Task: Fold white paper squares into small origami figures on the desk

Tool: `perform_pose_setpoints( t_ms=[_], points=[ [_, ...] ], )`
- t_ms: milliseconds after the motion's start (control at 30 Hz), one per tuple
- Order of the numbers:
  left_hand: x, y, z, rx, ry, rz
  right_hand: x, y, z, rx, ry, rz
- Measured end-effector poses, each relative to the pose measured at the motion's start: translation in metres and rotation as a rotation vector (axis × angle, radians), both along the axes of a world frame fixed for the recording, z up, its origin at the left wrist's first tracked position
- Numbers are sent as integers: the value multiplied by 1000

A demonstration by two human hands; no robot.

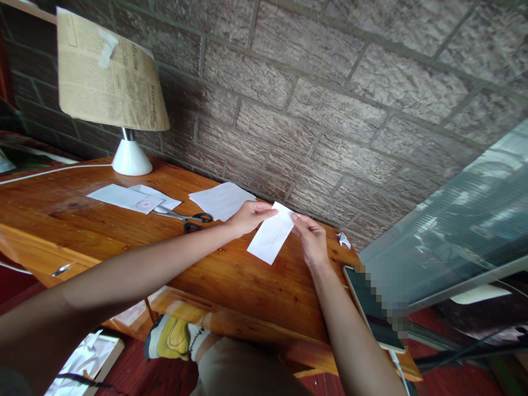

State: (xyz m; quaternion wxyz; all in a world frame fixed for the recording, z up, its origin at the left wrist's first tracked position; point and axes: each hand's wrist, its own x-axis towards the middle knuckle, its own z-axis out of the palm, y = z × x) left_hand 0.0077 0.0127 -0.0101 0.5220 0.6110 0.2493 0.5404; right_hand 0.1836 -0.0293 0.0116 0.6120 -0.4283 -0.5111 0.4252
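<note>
Above the wooden desk, a folded white sheet of paper (270, 236) is held between my two hands, its long side slanting down to the left. My left hand (251, 216) pinches the upper left edge with the thumb on top. On the opposite edge, my right hand (311, 236) grips the paper between thumb and fingers. Faint print shows on its face. Left of my hands lie black-handled scissors (198, 218), their blades reaching toward an envelope with a red stamp (124, 197). A stack of white papers (223, 199) rests behind my left hand.
A lamp with a newspaper-print shade (111, 77) stands at the desk's back left, its cord running left. A crumpled paper piece (343, 240) sits near the right edge. A tablet (371, 308) with a cable lies by my right forearm. A brick wall (330, 110) rises behind.
</note>
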Motion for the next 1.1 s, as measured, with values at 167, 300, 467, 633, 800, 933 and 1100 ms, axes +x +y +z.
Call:
perform_pose_setpoints(
  t_ms=[167,300,467,633,800,933,1100],
  points=[
    [0,0,-1,0,5,-9,0,1,0,2,2,14],
    [0,1,0,19,18,17,0,3,-3,19,16,33],
    [-2,0,3,81,63,107,0,2,-4,-45,-20,117],
    [-1,-1,1,117,79,185,-5,-1,-6,-102,-131,138],
    [4,0,-6,208,119,311,-10,-1,-10,-117,-109,170],
    [3,-4,-5,306,206,386,-12,-2,-11,-137,-124,190],
    [1,-5,-3,337,236,433,-11,-2,-10,-188,-129,193]
  ],
)
